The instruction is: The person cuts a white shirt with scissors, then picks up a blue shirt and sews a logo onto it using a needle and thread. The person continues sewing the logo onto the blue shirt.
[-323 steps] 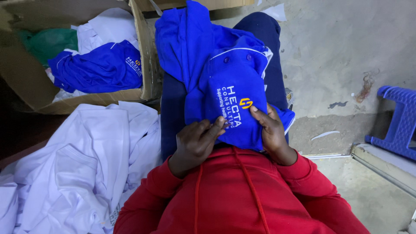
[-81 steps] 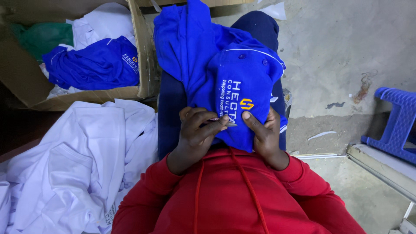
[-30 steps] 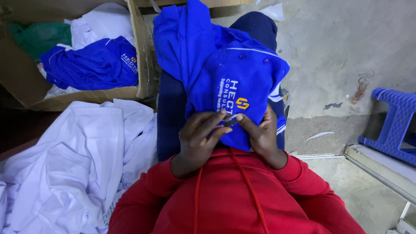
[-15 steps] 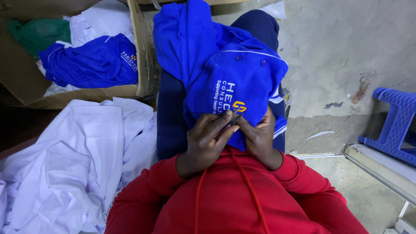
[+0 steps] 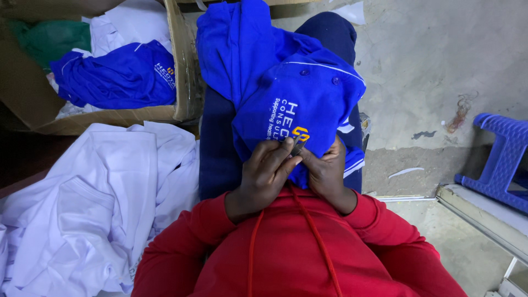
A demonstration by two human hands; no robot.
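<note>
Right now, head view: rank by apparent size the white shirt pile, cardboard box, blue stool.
1. White shirt pile, largest.
2. Cardboard box, cut off by the frame edge, so only its visible part is ranked.
3. Blue stool, smallest, also cropped.

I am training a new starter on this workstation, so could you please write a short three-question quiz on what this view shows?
1. True or false: both hands work on the blue polo shirt on the lap.
2. What lies in the cardboard box? A) shoes B) folded blue shirt C) bottles
3. Which colour is the heap of garments beside the left hand?

Key: 1 true; the right hand grips the cloth too. 2 B. 3 white.
</note>
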